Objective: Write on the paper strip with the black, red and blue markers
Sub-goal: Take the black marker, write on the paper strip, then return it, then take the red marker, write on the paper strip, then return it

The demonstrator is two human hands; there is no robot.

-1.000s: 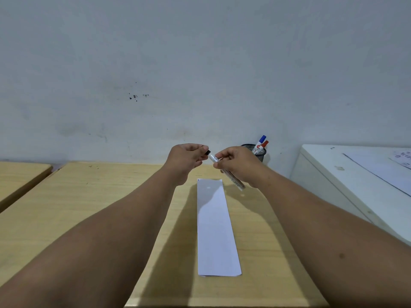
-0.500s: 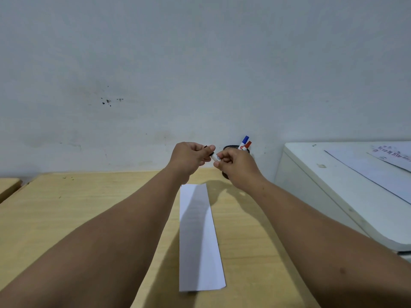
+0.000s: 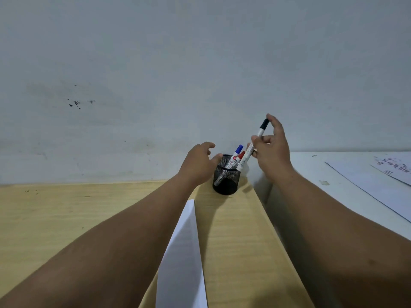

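My right hand point(image 3: 272, 152) holds the black marker point(image 3: 253, 145) capped and tilted, with its lower end over the black mesh pen cup point(image 3: 225, 184). A blue marker point(image 3: 238, 150) and a red marker point(image 3: 241, 154) stand in the cup. My left hand point(image 3: 198, 164) rests against the cup's left rim with its fingers apart and nothing in it. The white paper strip point(image 3: 183, 258) lies on the wooden table point(image 3: 66, 214) between my forearms, and my left arm hides part of it.
A grey wall rises right behind the table. To the right stands a white cabinet point(image 3: 333, 174) with paper sheets point(image 3: 378, 185) on top, separated from the table's right edge by a narrow gap.
The cap is back on the black marker. My right hand has lifted it up over the pen cup. My left hand let go and moved to the cup's rim.
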